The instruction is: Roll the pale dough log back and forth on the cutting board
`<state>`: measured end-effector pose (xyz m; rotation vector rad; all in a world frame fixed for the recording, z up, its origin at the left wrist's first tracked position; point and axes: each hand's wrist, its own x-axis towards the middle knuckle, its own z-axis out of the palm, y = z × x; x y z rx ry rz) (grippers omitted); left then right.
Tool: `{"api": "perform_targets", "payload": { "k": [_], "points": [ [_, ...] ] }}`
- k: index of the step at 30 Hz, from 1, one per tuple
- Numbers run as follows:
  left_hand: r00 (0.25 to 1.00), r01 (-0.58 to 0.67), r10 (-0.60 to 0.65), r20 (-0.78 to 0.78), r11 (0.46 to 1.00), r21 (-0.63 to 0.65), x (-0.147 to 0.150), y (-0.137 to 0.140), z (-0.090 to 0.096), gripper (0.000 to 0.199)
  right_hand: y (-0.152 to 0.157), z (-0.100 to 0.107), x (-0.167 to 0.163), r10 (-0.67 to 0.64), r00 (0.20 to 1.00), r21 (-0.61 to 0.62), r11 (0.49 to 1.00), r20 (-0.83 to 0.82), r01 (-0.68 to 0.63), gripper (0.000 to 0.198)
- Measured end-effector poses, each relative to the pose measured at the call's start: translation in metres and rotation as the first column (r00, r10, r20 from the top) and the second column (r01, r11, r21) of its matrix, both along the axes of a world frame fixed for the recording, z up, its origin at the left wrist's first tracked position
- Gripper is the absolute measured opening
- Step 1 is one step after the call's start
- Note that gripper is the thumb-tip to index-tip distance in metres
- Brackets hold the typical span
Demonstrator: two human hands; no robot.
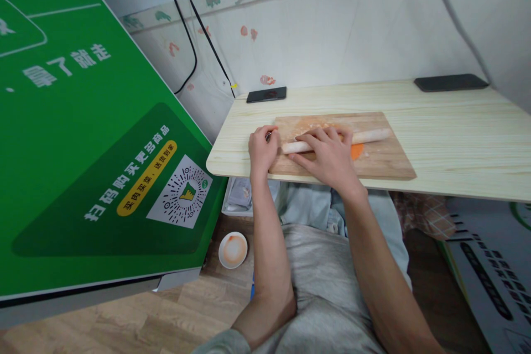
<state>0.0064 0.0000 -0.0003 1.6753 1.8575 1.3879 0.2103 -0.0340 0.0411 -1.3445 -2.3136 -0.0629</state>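
Grey shirt (327,287); left hand (264,150) curled, right hand (329,154) spread across rolling pin (371,135).

Creased grey top (327,287), short grey-green sleeve (226,343), pale blue trousers (392,227), bare forearms (271,249)

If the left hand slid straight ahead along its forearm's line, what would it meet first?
Probably the dark phone near the back of the table, though the left hand may already touch the cutting board; depth is unclear.
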Motion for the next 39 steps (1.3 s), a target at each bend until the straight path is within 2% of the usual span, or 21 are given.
{"api": "perform_targets", "payload": {
  "k": [25, 39],
  "points": [
    [1.0, 0.002, -0.002, 0.013, 1.0, 0.002, -0.0001, -0.0001, -0.0001, 0.02, -0.0004, -0.0001, -0.001, 0.005, 1.0, -0.004, 1.0, -0.023, -0.005, 0.043],
    [0.999, 0.003, -0.003, 0.035, 1.0, 0.02, -0.0024, 0.0026, -0.0062, 0.018, -0.0034, 0.0056, -0.0019, -0.017, 1.0, -0.04, 0.999, 0.004, 0.017, 0.045]
  ]
}}
